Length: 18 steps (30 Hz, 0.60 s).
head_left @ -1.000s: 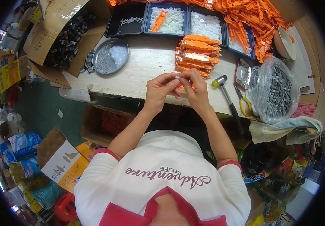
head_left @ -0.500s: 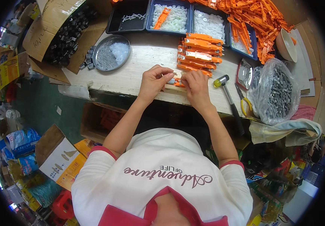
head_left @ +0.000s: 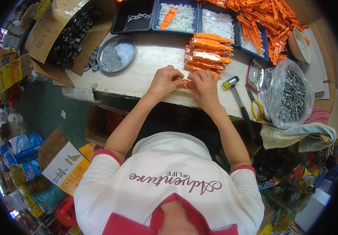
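My left hand (head_left: 164, 83) and my right hand (head_left: 203, 87) meet over the front of the worktable, both with fingers closed. Between them is a small orange plastic part (head_left: 185, 83), gripped from either side; most of it is hidden by the fingers. Just beyond my right hand lies a stack of orange plastic assemblies (head_left: 208, 51) with metal bits on them. To the right of that hand rests a mallet (head_left: 237, 94) with a yellow-and-grey head and black handle.
Yellow-handled pliers (head_left: 257, 106) and a clear bag of grey metal parts (head_left: 290, 94) lie at right. A round metal dish (head_left: 132, 44) sits left, beside a carton of black pieces (head_left: 40, 43). Trays of white pieces (head_left: 217, 24) and an orange heap (head_left: 274, 23) line the back.
My hands have shifted slightly; the left fingers have come in closer around the orange part. The grey piece that showed beside the left fingertips is now covered.
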Available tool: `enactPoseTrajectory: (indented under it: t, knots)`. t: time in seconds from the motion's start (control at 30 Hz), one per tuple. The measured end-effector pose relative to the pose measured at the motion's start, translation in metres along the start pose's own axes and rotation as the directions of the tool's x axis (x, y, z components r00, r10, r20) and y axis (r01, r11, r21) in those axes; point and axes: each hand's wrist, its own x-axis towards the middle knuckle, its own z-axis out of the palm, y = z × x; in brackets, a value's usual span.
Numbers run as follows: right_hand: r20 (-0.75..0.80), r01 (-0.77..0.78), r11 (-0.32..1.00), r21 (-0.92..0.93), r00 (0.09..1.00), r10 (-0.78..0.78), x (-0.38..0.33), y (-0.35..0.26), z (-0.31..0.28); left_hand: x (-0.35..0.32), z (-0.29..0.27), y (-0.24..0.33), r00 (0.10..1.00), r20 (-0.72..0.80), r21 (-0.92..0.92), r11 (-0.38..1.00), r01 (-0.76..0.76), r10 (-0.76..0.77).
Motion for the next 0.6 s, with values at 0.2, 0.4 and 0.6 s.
enactPoseTrajectory:
  t: [0.2, 0.4, 0.6]
  knots:
    - [-0.179, -0.119, 0.991, -0.061, 0.978, 0.107, -0.004, 0.044, -0.056, 0.013, -0.005, 0.024, 0.988, 0.140, 0.464, 0.877, -0.124, 0.066]
    - [-0.150, -0.470, 0.770, -0.432, 0.879, 0.453, -0.047, 0.145, -0.130, 0.088, -0.035, 0.050, 0.969, 0.096, 0.305, 0.920, -0.245, 0.226]
    - [0.041, -0.509, 0.683, -0.524, 0.785, 0.617, -0.046, 0.154, -0.131, 0.204, 0.000, 0.071, 0.870, 0.274, 0.687, 0.550, -0.475, 0.409]
